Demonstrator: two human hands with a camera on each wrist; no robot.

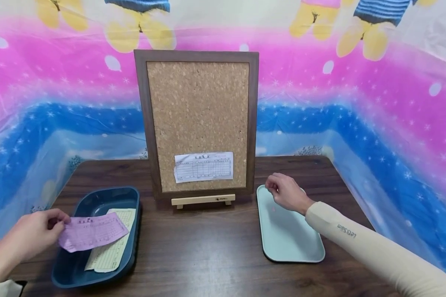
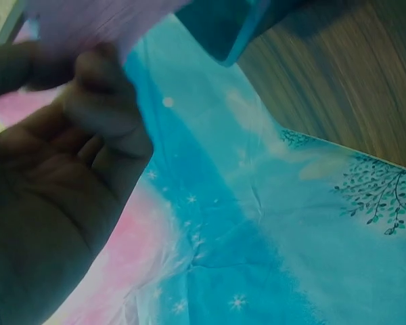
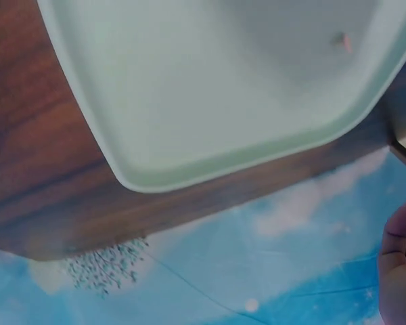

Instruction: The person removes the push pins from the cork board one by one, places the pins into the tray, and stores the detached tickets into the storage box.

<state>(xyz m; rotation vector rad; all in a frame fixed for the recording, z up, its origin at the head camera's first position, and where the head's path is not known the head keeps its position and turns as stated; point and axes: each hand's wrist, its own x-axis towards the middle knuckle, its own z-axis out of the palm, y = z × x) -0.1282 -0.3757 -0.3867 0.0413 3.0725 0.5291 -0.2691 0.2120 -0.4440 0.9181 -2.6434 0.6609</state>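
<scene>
Left hand (image 1: 35, 233) and right hand (image 1: 289, 194) well apart, at opposite sides of the table (image 1: 197, 251). Left: thumb and fingers pinch the purple slip (image 1: 93, 234) at its left end; slip held tilted above the blue basin (image 1: 68, 270), printed face upward, its right part overlapping, in the head view, the pale yellow paper (image 1: 111, 256) lying in the basin. Left wrist view dim; same pinch at the slip's edge, basin corner close by. Right: held above the far end of the pale green tray (image 1: 291, 245), fingers bent toward the thumb; cannot tell whether anything small sits between the fingertips, and the right wrist view shows only part of the hand at its right edge. One small pink object (image 3: 346, 43) in the tray, near the wall; too blurred to identify. Between basin and tray, toward the back: cork board (image 1: 200, 107) in a dark brown frame, standing on a light wooden stand (image 1: 203, 201). White printed form (image 1: 203, 168) flat against the lower cork, left edge slightly uneven; means of fixing not discernible. Right forearm in a cream sleeve (image 1: 371, 243) with lettering. Behind the table: patterned cloth (image 1: 301, 82), pink and blue bands.
</scene>
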